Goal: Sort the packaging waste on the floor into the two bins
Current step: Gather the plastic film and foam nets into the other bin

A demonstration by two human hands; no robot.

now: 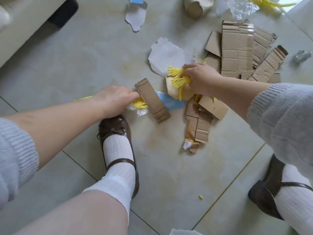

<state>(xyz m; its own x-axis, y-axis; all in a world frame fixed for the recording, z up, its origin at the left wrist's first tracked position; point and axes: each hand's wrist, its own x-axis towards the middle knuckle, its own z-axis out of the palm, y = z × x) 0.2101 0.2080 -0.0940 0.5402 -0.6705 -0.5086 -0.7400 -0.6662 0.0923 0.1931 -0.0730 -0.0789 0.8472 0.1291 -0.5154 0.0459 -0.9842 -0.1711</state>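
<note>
While no bin shows in the head view, the packaging waste lies scattered over the tiled floor (pixel 81 65) in front of me. My left hand (pixel 113 99) is low by my left shoe (pixel 116 131), its fingers curled round a tuft of yellow plastic strands (pixel 139 104) together with a scrap of clear film (pixel 141 111). Just beside its fingertips lies a cardboard strip (pixel 152 100), tilted across a blue printed label (pixel 172 102) that it partly covers. My right hand (pixel 201 78) grips a second bunch of yellow strands (pixel 177 78), fingers closed round it, above a cream card piece (pixel 171 89) and at the edge of a torn white paper sheet (pixel 166 55).

Below the right hand a torn, creased cardboard piece (pixel 198 126) runs toward me, with a flatter brown flap (pixel 213 106) on top of it. Farther right a stack of flattened corrugated cardboard (pixel 237 50) sits, and a crumpled silver wrapper (pixel 302 55) lies apart from it near the frame edge. At the top lie a smaller torn paper scrap (pixel 136 14), a cardboard tube (pixel 194 9), crinkled clear plastic (pixel 237 7) and more yellow strands (pixel 267 2). One yellow bit (pixel 200 197) lies alone between my feet.

Pale furniture (pixel 25 31) borders the upper left; bare tiles lie open at the centre and between my left shoe and right shoe (pixel 264 197).
</note>
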